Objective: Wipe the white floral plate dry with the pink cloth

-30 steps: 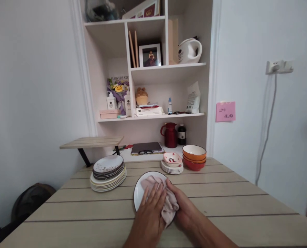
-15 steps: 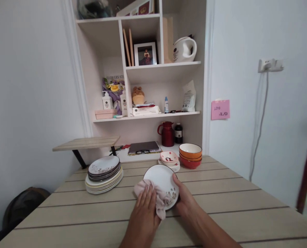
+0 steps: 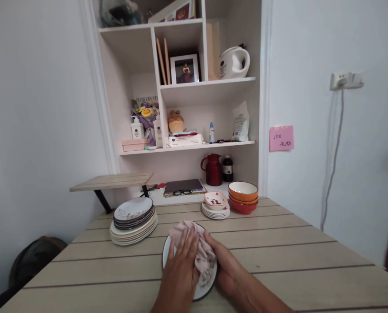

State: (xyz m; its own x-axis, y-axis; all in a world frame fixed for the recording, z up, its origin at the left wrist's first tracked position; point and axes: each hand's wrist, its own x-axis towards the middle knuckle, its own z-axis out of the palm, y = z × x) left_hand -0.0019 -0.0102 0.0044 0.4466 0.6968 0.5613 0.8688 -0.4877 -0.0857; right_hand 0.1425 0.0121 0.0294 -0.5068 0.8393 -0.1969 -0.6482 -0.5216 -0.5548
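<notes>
A white plate with a dark rim and a brown flower pattern is held tilted over the table, low in the middle. My right hand grips its right edge, thumb along the rim and fingers behind. A crumpled pale pink cloth covers much of the plate's face. My left hand presses this cloth against the plate, its fingers extended and close together; part of the cloth is hidden under the palm.
Stacked plates stand on the wooden table at left, below a small raised shelf. Small dishes and orange and red bowls stand at the back. Behind are a red jug and a laptop.
The plate has come down and left, closer to me, with both hands. The cloth has shifted from the plate's lower left to across its middle and upper part.
</notes>
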